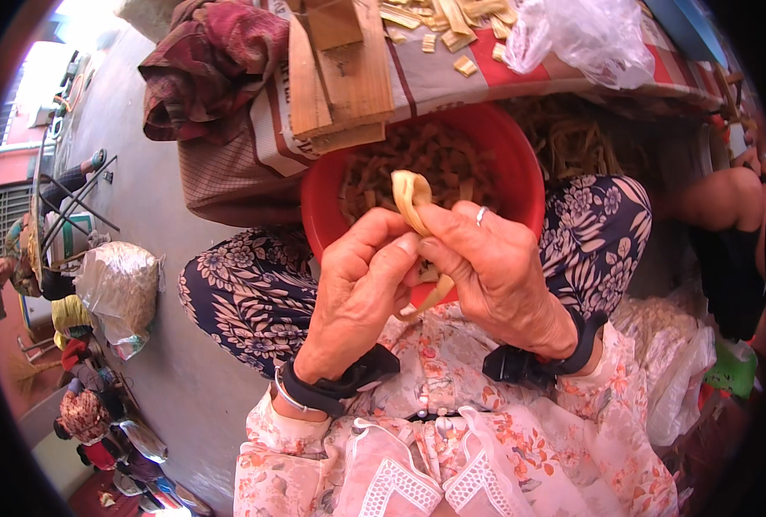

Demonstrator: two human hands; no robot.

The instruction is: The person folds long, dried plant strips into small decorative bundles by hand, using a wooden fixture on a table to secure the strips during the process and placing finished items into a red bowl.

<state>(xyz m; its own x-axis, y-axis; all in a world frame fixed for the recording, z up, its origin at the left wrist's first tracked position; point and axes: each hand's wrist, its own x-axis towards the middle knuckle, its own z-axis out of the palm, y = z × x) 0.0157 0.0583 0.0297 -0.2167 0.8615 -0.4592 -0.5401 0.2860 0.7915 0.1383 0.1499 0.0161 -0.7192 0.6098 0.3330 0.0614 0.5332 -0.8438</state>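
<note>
Over my lap, my left hand (361, 280) and my right hand (495, 267) meet with fingertips pinched together. Between them is a pale yellow flat strip (411, 191), looped over at its upper end. A loose tail of the same strip hangs below my fingers, curving toward my lap. Part of the strip is hidden behind the fingers, so how it is folded there cannot be told. Just beyond my hands stands a red basin (316, 202), between my knees. Many small brownish folded pieces (439, 155) lie in it.
A cloth-covered table edge (564, 76) carries a wooden block (340, 95), a maroon cloth (215, 65), pale folded pieces (456, 26) and a clear plastic bag (581, 39). Long strips (577, 146) lie beneath. Another person's leg (715, 202) is at the right; a filled bag (120, 289) stands left.
</note>
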